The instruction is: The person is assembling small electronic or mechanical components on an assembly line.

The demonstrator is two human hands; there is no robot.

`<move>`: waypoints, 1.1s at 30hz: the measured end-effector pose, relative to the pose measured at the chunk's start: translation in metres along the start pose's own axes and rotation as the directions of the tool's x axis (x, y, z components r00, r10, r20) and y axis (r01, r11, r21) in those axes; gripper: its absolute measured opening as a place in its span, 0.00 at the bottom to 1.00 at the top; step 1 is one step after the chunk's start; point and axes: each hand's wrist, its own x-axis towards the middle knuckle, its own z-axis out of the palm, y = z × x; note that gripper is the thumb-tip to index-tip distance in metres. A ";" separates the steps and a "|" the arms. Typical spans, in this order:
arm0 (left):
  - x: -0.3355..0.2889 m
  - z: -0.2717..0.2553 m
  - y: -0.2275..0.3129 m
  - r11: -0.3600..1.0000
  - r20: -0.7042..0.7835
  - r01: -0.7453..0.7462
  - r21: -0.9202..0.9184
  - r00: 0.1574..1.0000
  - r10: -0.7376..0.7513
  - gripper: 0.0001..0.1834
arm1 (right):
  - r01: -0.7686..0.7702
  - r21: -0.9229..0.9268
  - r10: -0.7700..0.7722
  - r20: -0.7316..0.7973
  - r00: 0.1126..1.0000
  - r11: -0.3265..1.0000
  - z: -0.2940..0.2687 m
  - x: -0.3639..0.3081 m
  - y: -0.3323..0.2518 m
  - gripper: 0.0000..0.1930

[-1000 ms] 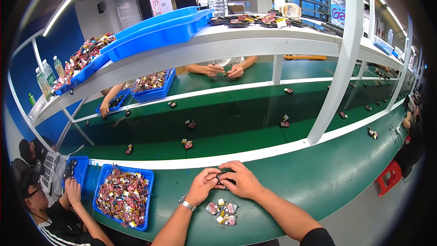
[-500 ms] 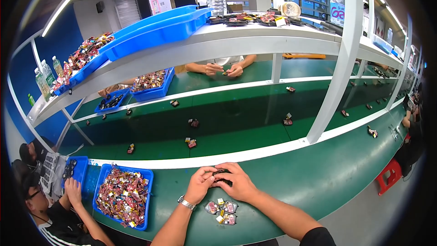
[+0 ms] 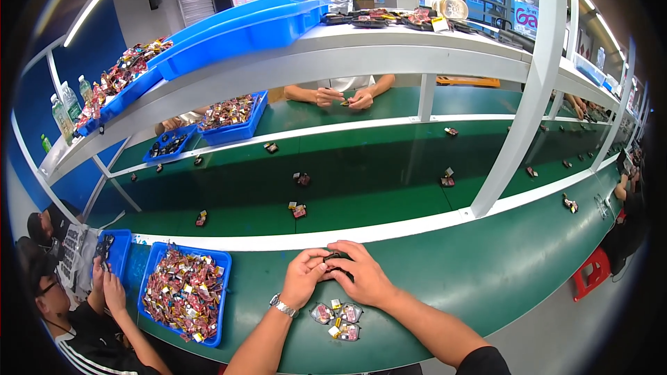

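Both my hands meet over the green bench [image 3: 445, 292]. My left hand [image 3: 303, 279], with a metal watch at its wrist, closes its thumb and fingers on the near-left side of a small black part [image 3: 336, 257]. My right hand [image 3: 364, 278] curls around the same part from the right, so much of it is covered and its exact kind cannot be told. Just below my hands, several small clear packets [image 3: 349, 332] with reddish contents and white and yellow tags lie in a cluster.
Left of my arms stands a blue tray [image 3: 226, 264] heaped with similar packets. A co-worker's hands [image 3: 109, 288] hold a black piece by another blue tray [image 3: 124, 250]. Beyond a white rail [image 3: 292, 239], packets sit spaced along a green belt [image 3: 375, 201]. A white post [image 3: 517, 107] supports the shelf above.
My hands still hold the black part, with the right fingers slightly shifted. The co-worker's hands at left have lifted a black piece. Packets on the belt appear slightly shifted as the view moves.
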 end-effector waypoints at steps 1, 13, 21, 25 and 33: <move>-0.001 0.002 0.001 1.000 0.009 0.016 -0.005 1.000 -0.016 0.14 | -0.001 -0.024 0.000 -0.032 0.999 1.000 0.001 -0.002 0.000 0.12; 0.000 0.005 0.004 0.998 0.001 0.060 0.001 0.998 -0.060 0.14 | 0.097 -0.280 -0.132 -0.109 0.985 0.955 -0.002 0.004 -0.002 0.10; 0.000 0.006 0.004 0.998 0.011 0.062 0.016 0.998 -0.062 0.14 | 0.098 -0.369 -0.117 -0.029 0.993 0.924 0.002 0.003 -0.002 0.10; 0.000 0.008 0.004 0.997 0.013 0.064 0.032 0.998 -0.064 0.14 | 0.124 -0.408 -0.152 -0.036 0.988 0.905 0.001 0.002 0.000 0.08; -0.002 0.008 0.008 0.996 0.021 0.087 0.011 0.996 -0.087 0.14 | 0.139 -0.422 -0.191 -0.085 0.978 0.896 0.004 0.001 0.000 0.08</move>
